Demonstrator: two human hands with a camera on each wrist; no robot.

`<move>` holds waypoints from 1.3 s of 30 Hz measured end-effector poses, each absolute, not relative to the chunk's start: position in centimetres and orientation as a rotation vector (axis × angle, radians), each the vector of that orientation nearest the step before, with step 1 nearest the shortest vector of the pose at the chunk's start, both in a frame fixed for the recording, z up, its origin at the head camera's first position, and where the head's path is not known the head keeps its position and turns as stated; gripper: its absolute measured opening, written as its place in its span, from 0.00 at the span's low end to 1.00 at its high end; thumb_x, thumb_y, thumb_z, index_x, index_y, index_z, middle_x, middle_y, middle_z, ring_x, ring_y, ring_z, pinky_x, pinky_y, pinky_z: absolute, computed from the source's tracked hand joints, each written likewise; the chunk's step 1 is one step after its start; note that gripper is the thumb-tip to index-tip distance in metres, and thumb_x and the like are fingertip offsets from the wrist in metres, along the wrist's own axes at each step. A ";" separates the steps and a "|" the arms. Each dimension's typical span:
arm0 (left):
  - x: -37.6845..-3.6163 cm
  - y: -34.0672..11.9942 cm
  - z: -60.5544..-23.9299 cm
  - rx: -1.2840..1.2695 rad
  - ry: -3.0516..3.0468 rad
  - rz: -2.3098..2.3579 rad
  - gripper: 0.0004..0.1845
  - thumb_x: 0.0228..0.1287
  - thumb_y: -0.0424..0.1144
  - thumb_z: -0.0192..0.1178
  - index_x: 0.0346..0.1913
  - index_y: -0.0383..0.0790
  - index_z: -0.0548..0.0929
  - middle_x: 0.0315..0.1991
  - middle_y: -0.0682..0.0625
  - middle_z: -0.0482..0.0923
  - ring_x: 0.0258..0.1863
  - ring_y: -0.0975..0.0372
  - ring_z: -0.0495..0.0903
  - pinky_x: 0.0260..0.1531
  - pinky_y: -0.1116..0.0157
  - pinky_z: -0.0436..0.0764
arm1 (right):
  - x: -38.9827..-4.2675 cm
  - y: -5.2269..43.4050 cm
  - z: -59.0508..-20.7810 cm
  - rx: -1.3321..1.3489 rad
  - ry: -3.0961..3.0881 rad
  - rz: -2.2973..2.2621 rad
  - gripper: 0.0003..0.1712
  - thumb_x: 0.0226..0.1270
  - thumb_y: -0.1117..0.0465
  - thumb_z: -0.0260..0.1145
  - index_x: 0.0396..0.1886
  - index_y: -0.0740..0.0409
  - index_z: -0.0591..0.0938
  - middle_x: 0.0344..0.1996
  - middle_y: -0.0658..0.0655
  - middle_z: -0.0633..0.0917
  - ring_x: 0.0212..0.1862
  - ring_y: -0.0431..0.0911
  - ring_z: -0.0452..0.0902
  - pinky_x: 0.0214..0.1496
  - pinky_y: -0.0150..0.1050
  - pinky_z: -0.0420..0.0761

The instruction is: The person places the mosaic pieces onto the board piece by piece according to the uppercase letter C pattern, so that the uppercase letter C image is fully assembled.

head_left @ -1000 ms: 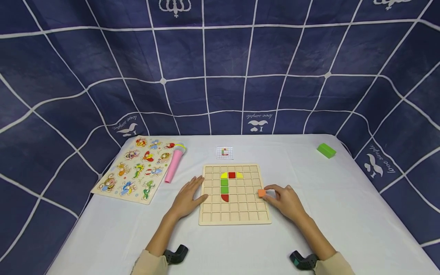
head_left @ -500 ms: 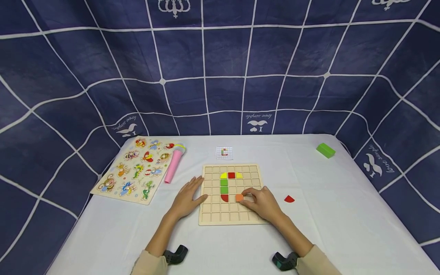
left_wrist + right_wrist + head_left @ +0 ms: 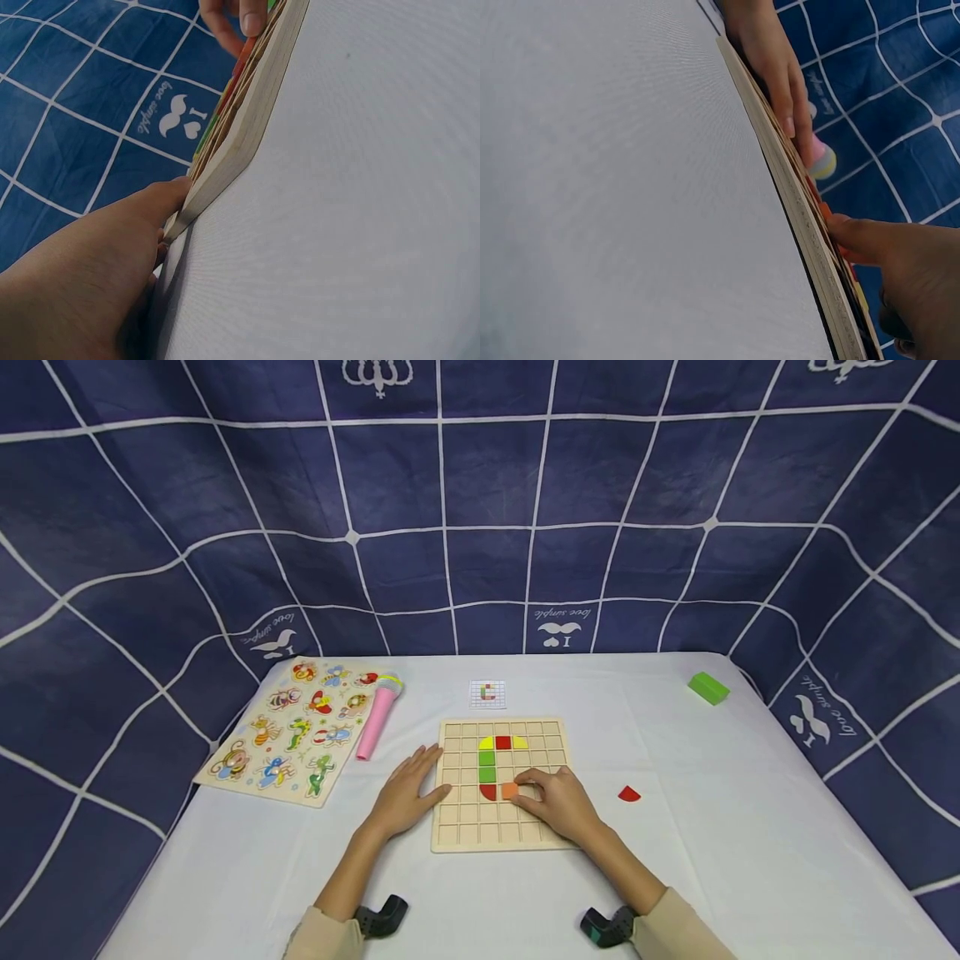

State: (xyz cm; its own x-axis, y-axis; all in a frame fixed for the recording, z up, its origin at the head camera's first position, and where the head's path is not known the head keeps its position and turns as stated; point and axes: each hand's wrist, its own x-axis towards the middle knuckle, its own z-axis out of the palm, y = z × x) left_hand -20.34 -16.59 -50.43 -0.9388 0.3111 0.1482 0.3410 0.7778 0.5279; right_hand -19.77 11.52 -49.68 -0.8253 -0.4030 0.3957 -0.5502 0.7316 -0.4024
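right hand [image 3: 558, 803] lay over the wooden grid board [image 3: 498, 835], fingertips pinching the orange square tile [image 3: 510, 790]. the tile sat on the board's middle rows, touching the red quarter-round piece [image 3: 489, 792] at its 9 o'clock. from the tile, the two green squares [image 3: 488, 765] ran toward 12 o'clock, topped by a yellow piece [image 3: 488, 743], a red square [image 3: 503, 742] and a second yellow piece [image 3: 520, 742] in one row. whether the tile was fully seated in its cell: can't tell. in the right wrist view the hand [image 3: 907, 259] showed a finger pressed along the board edge [image 3: 795, 202], with a sliver of orange under it.

left hand [image 3: 408, 789] lay flat, fingers straight, grasping nothing, against the board's 9 o'clock edge. left wrist view confirmed it: the hand [image 3: 82, 277] touched the board's side [image 3: 247, 127], palm down on the white table [image 3: 712, 827].

a loose red quarter-round [image 3: 629, 793] lay on the table at 3 o'clock of the board, well apart from the right hand. a green block [image 3: 708, 687] sat near the table's far corner at about 2 o'clock. a small pattern card [image 3: 487, 694] lay just beyond the board at 12 o'clock. a pink toy microphone [image 3: 377, 716] lay at 10 o'clock, just beside an insect peg puzzle [image 3: 288, 727].
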 end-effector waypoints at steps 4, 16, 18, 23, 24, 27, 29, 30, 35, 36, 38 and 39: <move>-20.4 -16.6 -50.5 -0.540 -2.908 -0.883 0.37 0.63 0.55 0.54 0.69 0.40 0.60 0.70 0.48 0.55 0.70 0.54 0.48 0.68 0.55 0.48 | -19.8 11.3 -49.6 0.749 -2.665 0.772 0.16 0.51 0.46 0.71 0.37 0.49 0.85 0.06 0.35 0.61 0.14 0.33 0.52 0.29 0.34 0.60; -20.6 -16.6 -50.8 -0.548 -2.897 -0.878 0.37 0.63 0.55 0.54 0.70 0.41 0.59 0.70 0.48 0.55 0.70 0.54 0.48 0.68 0.55 0.48 | -19.4 12.0 -48.8 0.724 -2.593 0.775 0.17 0.47 0.47 0.74 0.37 0.48 0.86 0.06 0.34 0.61 0.15 0.34 0.52 0.28 0.31 0.60; -20.6 -16.6 -50.8 -0.548 -2.901 -0.878 0.37 0.63 0.56 0.54 0.70 0.41 0.59 0.70 0.49 0.55 0.70 0.55 0.48 0.68 0.56 0.48 | -19.3 12.6 -48.8 0.716 -2.593 0.784 0.16 0.47 0.47 0.74 0.36 0.47 0.86 0.07 0.34 0.60 0.15 0.33 0.52 0.28 0.31 0.59; -20.6 -16.6 -50.7 -0.547 -2.906 -0.869 0.37 0.63 0.56 0.53 0.70 0.41 0.59 0.70 0.48 0.55 0.70 0.55 0.47 0.68 0.55 0.47 | -18.6 14.8 -48.7 0.684 -2.546 0.818 0.14 0.49 0.51 0.74 0.37 0.47 0.85 0.08 0.34 0.59 0.15 0.32 0.51 0.27 0.31 0.58; -20.6 -16.6 -50.7 -0.547 -2.905 -0.867 0.37 0.63 0.56 0.53 0.70 0.41 0.59 0.70 0.48 0.55 0.70 0.55 0.47 0.68 0.55 0.48 | -18.5 15.3 -48.6 0.678 -2.534 0.822 0.14 0.50 0.52 0.74 0.37 0.47 0.85 0.08 0.34 0.59 0.15 0.31 0.51 0.28 0.31 0.58; -20.6 -16.6 -50.7 -0.543 -2.908 -0.863 0.37 0.64 0.56 0.53 0.70 0.41 0.59 0.70 0.48 0.55 0.70 0.55 0.47 0.68 0.56 0.47 | -18.0 16.8 -48.6 0.652 -2.496 0.808 0.14 0.49 0.54 0.74 0.37 0.47 0.85 0.08 0.33 0.57 0.15 0.31 0.49 0.27 0.29 0.58; -20.6 -16.7 -50.8 -0.538 -2.912 -0.861 0.37 0.64 0.56 0.53 0.70 0.42 0.59 0.70 0.49 0.55 0.70 0.56 0.47 0.68 0.56 0.47 | -17.6 17.9 -48.7 0.634 -2.468 0.793 0.15 0.47 0.55 0.75 0.37 0.48 0.85 0.09 0.33 0.57 0.15 0.31 0.48 0.26 0.29 0.58; -20.6 -16.7 -50.8 -0.537 -2.913 -0.863 0.37 0.64 0.56 0.53 0.70 0.42 0.59 0.70 0.49 0.55 0.70 0.56 0.47 0.68 0.56 0.47 | -17.5 18.5 -48.7 0.625 -2.449 0.785 0.15 0.46 0.56 0.76 0.37 0.48 0.85 0.09 0.34 0.57 0.15 0.31 0.47 0.25 0.29 0.58; -20.6 -16.8 -50.8 -0.531 -2.918 -0.865 0.37 0.64 0.57 0.53 0.70 0.42 0.58 0.70 0.49 0.54 0.70 0.55 0.47 0.68 0.56 0.47 | -16.7 21.5 -48.9 0.549 -2.397 0.750 0.18 0.41 0.61 0.77 0.37 0.50 0.85 0.09 0.34 0.58 0.16 0.32 0.49 0.24 0.30 0.58; -20.6 -16.8 -50.8 -0.531 -2.919 -0.866 0.37 0.64 0.57 0.53 0.70 0.42 0.58 0.70 0.49 0.54 0.70 0.55 0.47 0.68 0.56 0.47 | -16.6 22.0 -49.0 0.529 -2.397 0.738 0.18 0.40 0.62 0.77 0.37 0.50 0.85 0.09 0.34 0.58 0.16 0.33 0.50 0.24 0.30 0.58; -20.5 -16.8 -50.8 -0.529 -2.922 -0.865 0.37 0.64 0.57 0.52 0.70 0.42 0.58 0.70 0.49 0.54 0.70 0.56 0.47 0.68 0.56 0.47 | -16.3 23.1 -49.1 0.487 -2.405 0.716 0.19 0.39 0.62 0.78 0.37 0.51 0.85 0.09 0.35 0.58 0.16 0.34 0.51 0.23 0.30 0.57; -20.5 -16.8 -50.8 -0.531 -2.920 -0.865 0.37 0.64 0.57 0.53 0.70 0.41 0.58 0.70 0.49 0.54 0.70 0.55 0.47 0.68 0.56 0.47 | -16.2 23.6 -49.2 0.463 -2.411 0.705 0.19 0.39 0.62 0.78 0.37 0.51 0.85 0.09 0.35 0.59 0.16 0.35 0.51 0.23 0.30 0.56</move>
